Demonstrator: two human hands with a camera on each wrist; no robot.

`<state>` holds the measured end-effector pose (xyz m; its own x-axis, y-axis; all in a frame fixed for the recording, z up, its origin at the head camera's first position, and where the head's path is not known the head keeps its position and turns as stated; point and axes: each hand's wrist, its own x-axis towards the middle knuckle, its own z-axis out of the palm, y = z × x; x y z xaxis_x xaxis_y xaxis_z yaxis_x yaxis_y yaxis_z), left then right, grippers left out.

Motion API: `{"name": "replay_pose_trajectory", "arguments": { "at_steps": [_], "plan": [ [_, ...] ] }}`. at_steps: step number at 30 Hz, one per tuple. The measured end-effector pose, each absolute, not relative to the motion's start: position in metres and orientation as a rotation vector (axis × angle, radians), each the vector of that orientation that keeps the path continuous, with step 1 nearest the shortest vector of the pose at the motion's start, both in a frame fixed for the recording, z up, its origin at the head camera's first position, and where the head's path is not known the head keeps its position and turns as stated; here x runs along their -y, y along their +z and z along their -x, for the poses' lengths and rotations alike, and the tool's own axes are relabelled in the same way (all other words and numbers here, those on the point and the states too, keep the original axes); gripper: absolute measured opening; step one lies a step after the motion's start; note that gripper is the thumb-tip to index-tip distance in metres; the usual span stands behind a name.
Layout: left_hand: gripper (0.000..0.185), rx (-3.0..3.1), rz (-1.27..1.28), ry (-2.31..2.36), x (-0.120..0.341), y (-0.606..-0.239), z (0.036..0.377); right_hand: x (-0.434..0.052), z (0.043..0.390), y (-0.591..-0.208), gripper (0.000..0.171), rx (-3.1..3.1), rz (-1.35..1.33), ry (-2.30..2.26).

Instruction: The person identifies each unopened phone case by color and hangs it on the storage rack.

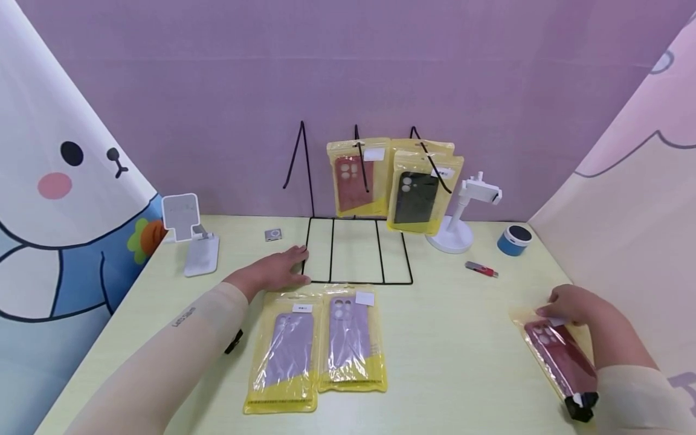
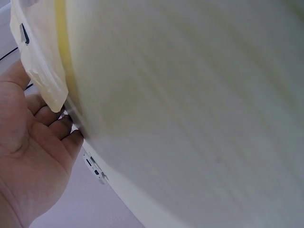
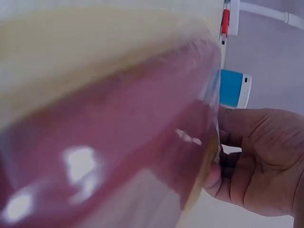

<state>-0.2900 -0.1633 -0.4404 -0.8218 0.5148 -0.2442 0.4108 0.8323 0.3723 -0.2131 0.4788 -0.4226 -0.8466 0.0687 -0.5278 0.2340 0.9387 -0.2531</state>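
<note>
My left hand (image 1: 278, 270) rests at the left side of the black wire rack's base (image 1: 359, 283), fingertips right at the wire. The thumb is apart from the fingers, near the front corner. In the left wrist view, a clear bag corner (image 2: 47, 76) overlaps the fingers. At the far right, my right hand (image 1: 571, 305) grips the top end of a bagged dark red phone case (image 1: 562, 356), tilted over the table; this case fills much of the right wrist view. Two bagged purple phone cases (image 1: 294, 350) lie side by side before the rack.
Bagged red (image 1: 353, 184) and black (image 1: 415, 196) phone cases hang on the rack's hooks. Around it stand a white folding phone stand (image 1: 201, 254), a white round-based holder (image 1: 451, 235) and a blue speaker (image 1: 513, 240). A red USB stick (image 1: 481, 269) and a small silver player (image 1: 273, 234) lie nearby.
</note>
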Motion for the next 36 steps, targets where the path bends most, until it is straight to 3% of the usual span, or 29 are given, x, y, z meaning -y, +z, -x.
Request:
{"name": "replay_pose_trajectory", "arguments": {
  "at_steps": [11,21,36],
  "plan": [
    [0.082,-2.664,-0.668,0.451,0.162,-0.44,0.288,-0.436,0.205,-0.393,0.034,-2.703,0.009,-0.362],
    [0.082,-2.669,-0.667,0.455,0.163,-0.439,0.287,-0.382,0.199,-0.359,0.014,-2.814,0.256,-0.39],
    [0.083,-2.671,-0.664,0.455,0.163,-0.439,0.288,-0.333,0.191,-0.334,0.007,-3.052,0.634,-0.718]
  ]
}}
